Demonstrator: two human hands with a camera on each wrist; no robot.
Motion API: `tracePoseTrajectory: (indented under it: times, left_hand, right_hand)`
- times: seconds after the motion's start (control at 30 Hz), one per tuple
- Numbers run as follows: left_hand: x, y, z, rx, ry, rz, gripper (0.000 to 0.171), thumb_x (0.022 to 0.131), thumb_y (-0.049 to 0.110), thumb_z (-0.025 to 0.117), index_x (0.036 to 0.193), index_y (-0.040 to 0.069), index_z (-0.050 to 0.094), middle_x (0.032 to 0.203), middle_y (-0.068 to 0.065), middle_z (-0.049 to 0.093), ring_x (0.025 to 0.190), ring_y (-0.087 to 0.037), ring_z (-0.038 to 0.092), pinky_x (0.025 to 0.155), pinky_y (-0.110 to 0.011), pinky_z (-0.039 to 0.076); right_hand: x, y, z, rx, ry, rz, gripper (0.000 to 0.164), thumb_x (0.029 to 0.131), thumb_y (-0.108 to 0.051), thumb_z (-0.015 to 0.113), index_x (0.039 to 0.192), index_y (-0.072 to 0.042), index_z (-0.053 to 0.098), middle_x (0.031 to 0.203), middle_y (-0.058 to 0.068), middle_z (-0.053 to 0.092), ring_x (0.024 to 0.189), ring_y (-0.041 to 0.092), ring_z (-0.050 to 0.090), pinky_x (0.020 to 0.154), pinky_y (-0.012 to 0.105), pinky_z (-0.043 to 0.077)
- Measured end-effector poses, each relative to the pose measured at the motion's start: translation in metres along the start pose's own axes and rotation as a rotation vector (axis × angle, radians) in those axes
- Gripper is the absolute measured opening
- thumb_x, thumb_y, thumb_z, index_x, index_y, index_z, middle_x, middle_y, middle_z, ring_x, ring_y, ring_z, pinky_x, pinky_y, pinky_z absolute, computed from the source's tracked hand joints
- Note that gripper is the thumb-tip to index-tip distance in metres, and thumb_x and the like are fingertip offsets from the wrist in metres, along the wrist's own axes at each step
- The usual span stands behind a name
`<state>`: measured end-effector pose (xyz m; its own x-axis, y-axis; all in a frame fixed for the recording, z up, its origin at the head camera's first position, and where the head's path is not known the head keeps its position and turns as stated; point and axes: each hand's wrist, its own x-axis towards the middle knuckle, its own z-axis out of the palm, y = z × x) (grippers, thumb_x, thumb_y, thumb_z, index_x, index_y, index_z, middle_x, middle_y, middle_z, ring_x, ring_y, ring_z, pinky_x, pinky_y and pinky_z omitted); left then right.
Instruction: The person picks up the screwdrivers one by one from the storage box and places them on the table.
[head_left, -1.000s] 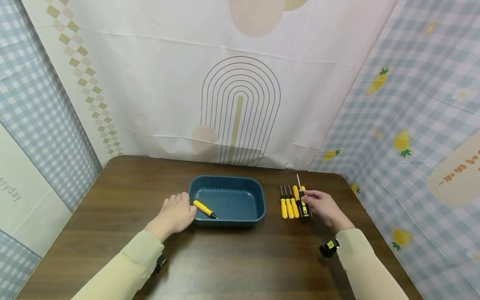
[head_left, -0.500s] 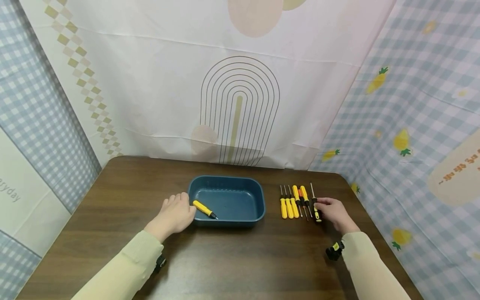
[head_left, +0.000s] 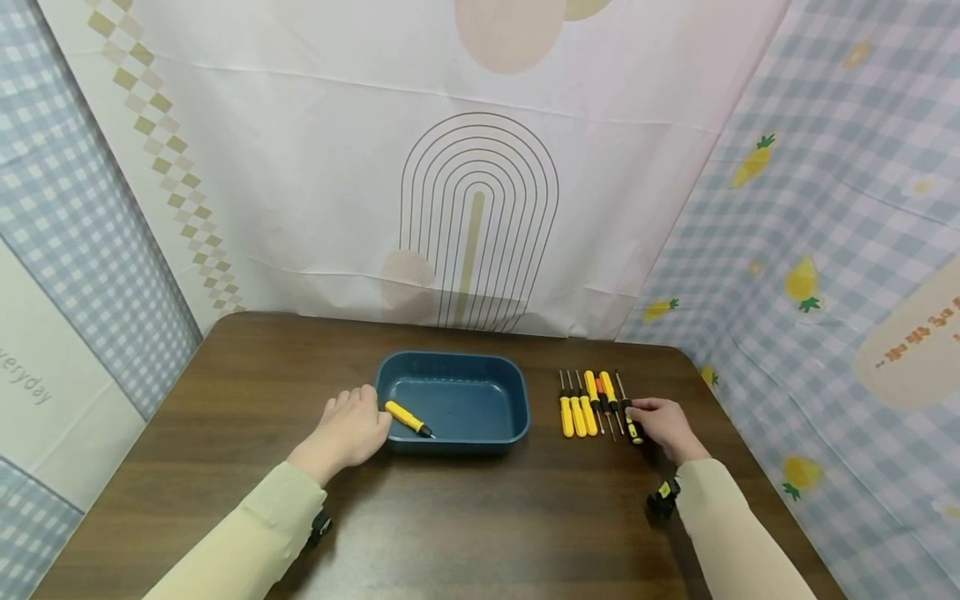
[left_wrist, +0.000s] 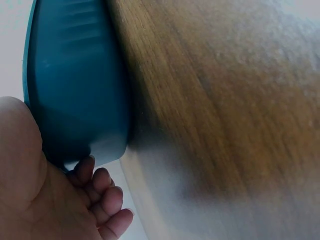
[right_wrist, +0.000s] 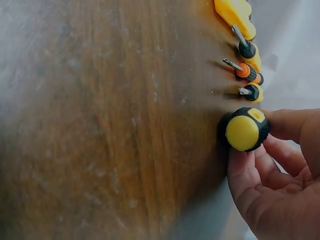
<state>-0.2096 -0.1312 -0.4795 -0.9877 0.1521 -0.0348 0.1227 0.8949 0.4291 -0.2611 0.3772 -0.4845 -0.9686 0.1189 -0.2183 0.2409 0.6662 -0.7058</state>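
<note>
At the left end of the dark blue bin (head_left: 465, 408), my left hand (head_left: 351, 427) grips the rim, its fingers curled by the bin's end wall in the left wrist view. One yellow-handled screwdriver (head_left: 407, 416) lies inside, at the bin's front left. On the right, my right hand (head_left: 663, 425) pinches a thicker black-and-yellow screwdriver (right_wrist: 243, 131) by its handle between thumb and fingers. That screwdriver is at the right end of a row of screwdrivers (head_left: 580, 417), low at the table, its shaft pointing to the back.
The row mixes handles facing front and handles facing back; one thin screwdriver (right_wrist: 245, 71) has an orange-and-black handle. Brown wooden table (head_left: 480, 517) lies beneath everything. A white cloth (head_left: 330, 167) hangs behind it, and a checked cloth (head_left: 810, 208) hangs at the right.
My right hand has carried the black-and-yellow screwdriver rightward from over the row down to its right end, then tilted its tip slightly left. My left hand stays on the bin.
</note>
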Motion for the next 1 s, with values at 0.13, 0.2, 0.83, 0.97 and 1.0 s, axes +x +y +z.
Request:
tracePoseTrajectory:
  times: [0.13, 0.2, 0.83, 0.97, 1.0]
  left_hand:
    - [0.000, 0.001, 0.001, 0.004, 0.001, 0.002, 0.030, 0.093, 0.027, 0.045, 0.104, -0.001, 0.049, 0.086, -0.008, 0.046, 0.082, -0.027, 0.043, 0.075, -0.042, 0.033]
    - [0.000, 0.001, 0.001, 0.003, 0.002, 0.004, 0.030, 0.093, 0.027, 0.045, 0.103, -0.001, 0.048, 0.086, -0.008, 0.046, 0.082, -0.027, 0.043, 0.075, -0.042, 0.033]
    - [0.001, 0.000, 0.000, -0.003, -0.012, -0.007, 0.031, 0.094, 0.027, 0.046, 0.105, -0.001, 0.048, 0.086, -0.009, 0.046, 0.083, -0.027, 0.043, 0.075, -0.042, 0.033]
    - [0.002, -0.001, 0.001, -0.002, -0.012, -0.005, 0.032, 0.093, 0.027, 0.045, 0.106, -0.002, 0.048, 0.086, -0.009, 0.046, 0.083, -0.027, 0.043, 0.075, -0.042, 0.033]
    - [0.002, -0.001, 0.001, -0.003, -0.013, -0.005, 0.032, 0.093, 0.027, 0.045, 0.106, -0.002, 0.048, 0.086, -0.009, 0.046, 0.083, -0.027, 0.043, 0.074, -0.042, 0.033]
  right_hand:
    - [0.001, 0.000, 0.001, -0.014, 0.017, 0.000, 0.043, 0.099, -0.022, 0.053, 0.129, 0.008, 0.053, 0.132, 0.031, 0.047, 0.117, 0.043, 0.049, 0.092, 0.054, 0.042]
    - [0.001, -0.001, 0.001, -0.016, 0.018, 0.005, 0.042, 0.099, -0.022, 0.053, 0.128, 0.008, 0.054, 0.132, 0.031, 0.047, 0.117, 0.042, 0.049, 0.092, 0.053, 0.042]
    - [0.009, 0.004, -0.002, 0.130, -0.009, 0.150, 0.050, 0.097, -0.032, 0.054, 0.132, 0.004, 0.054, 0.141, 0.027, 0.042, 0.125, 0.042, 0.043, 0.101, 0.054, 0.036]
    - [0.011, 0.005, -0.002, 0.164, -0.024, 0.166, 0.053, 0.097, -0.032, 0.054, 0.137, 0.004, 0.049, 0.144, 0.025, 0.040, 0.127, 0.038, 0.042, 0.103, 0.050, 0.035]
    - [0.011, 0.005, -0.002, 0.166, -0.030, 0.163, 0.054, 0.097, -0.032, 0.054, 0.137, 0.004, 0.049, 0.145, 0.025, 0.039, 0.128, 0.039, 0.042, 0.103, 0.051, 0.035]
